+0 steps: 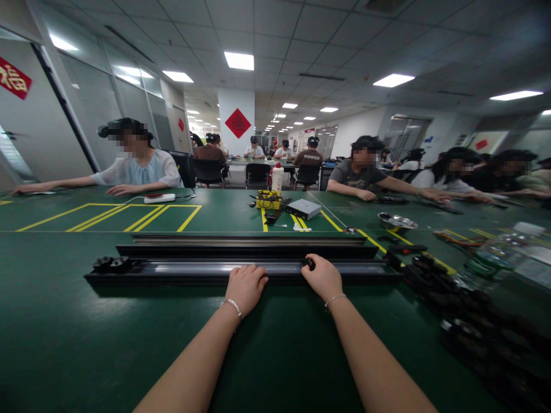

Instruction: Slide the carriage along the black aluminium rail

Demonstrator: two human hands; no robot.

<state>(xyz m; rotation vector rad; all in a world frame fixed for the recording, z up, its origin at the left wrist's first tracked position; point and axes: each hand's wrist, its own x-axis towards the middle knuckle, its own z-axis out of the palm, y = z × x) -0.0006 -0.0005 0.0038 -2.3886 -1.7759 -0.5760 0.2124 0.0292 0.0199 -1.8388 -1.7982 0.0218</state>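
Note:
A long black rail (172, 274) with a silvery channel lies across the green table in front of me. My left hand (245, 287) rests curled on its near edge at the middle, fingers folded over the rim. My right hand (322, 276) sits just to the right and pinches a small black part (308, 263) against the rail's channel. A second long black rail (241, 248) lies parallel just behind. A cluster of small black pieces (111, 263) sits at the near rail's left end.
A heap of black parts (465, 312) fills the right side, near a clear plastic bottle (495, 258) and a metal dish (396, 221). A yellow box (268, 199), a grey box (303, 209) and a white bottle (278, 178) stand further back. People sit around the table.

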